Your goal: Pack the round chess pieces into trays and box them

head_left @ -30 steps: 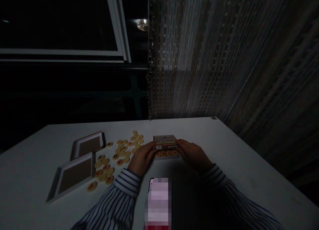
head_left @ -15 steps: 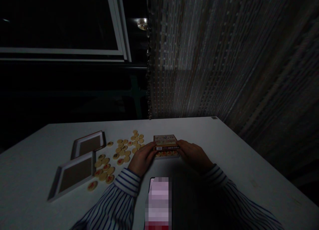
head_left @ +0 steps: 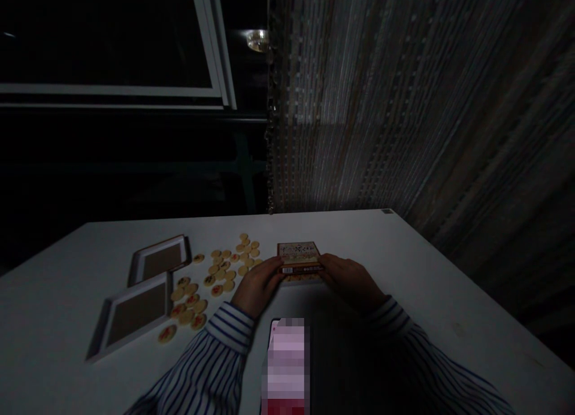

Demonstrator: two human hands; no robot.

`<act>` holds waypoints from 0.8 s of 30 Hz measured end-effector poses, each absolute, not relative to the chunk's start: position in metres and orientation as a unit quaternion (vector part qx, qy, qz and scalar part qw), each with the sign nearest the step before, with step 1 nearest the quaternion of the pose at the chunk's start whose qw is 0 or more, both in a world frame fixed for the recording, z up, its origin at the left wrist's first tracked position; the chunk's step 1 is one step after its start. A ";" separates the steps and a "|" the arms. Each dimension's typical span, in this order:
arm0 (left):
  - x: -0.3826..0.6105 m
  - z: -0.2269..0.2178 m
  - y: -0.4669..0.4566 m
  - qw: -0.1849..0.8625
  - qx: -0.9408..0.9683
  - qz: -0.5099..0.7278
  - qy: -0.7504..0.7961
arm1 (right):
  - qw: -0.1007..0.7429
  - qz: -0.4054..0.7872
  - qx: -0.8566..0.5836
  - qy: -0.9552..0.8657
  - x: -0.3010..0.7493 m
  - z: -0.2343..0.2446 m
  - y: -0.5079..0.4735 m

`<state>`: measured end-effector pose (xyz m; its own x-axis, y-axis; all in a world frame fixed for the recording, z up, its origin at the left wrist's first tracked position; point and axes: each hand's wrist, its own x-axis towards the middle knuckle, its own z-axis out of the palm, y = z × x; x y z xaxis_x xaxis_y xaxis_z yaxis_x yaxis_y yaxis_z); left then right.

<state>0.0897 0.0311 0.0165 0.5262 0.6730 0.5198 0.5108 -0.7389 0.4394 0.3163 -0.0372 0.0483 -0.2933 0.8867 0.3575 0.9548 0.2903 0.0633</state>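
I see the left hand (head_left: 256,288) and the right hand (head_left: 351,280) holding between them a brown-and-cream rectangular cardboard lid (head_left: 299,254).

On the white desk (head_left: 426,295), the box (head_left: 297,253) towards the far edge has a cream top with dark characters and a dark reddish-brown side bearing a white barcode, while the pieces (head_left: 230,275) towards the left edge are pale yellow, some marked in red, others in black. Closer still to that edge, two shallow trays (head_left: 138,313) have brown floors and pale walls. At the near edge a phone (head_left: 287,361) shows a blocky mauve-pink screen with a dark red band, and the person's white sleeves (head_left: 204,361) carry dark-blue stripes; beyond the far edge, a grey-brown curtain (head_left: 345,103) is flecked with pale dots.
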 end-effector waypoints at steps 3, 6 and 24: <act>0.089 0.017 0.031 0.116 0.869 0.348 0.332 | 0.126 -0.132 -0.580 -0.794 0.316 0.048 -0.037; 0.089 0.018 0.031 0.114 0.870 0.345 0.334 | 0.118 -0.131 -0.580 -0.795 0.317 0.047 -0.037; 0.088 0.018 0.030 0.121 0.882 0.323 0.321 | 0.100 -0.134 -0.588 -0.792 0.316 0.043 -0.038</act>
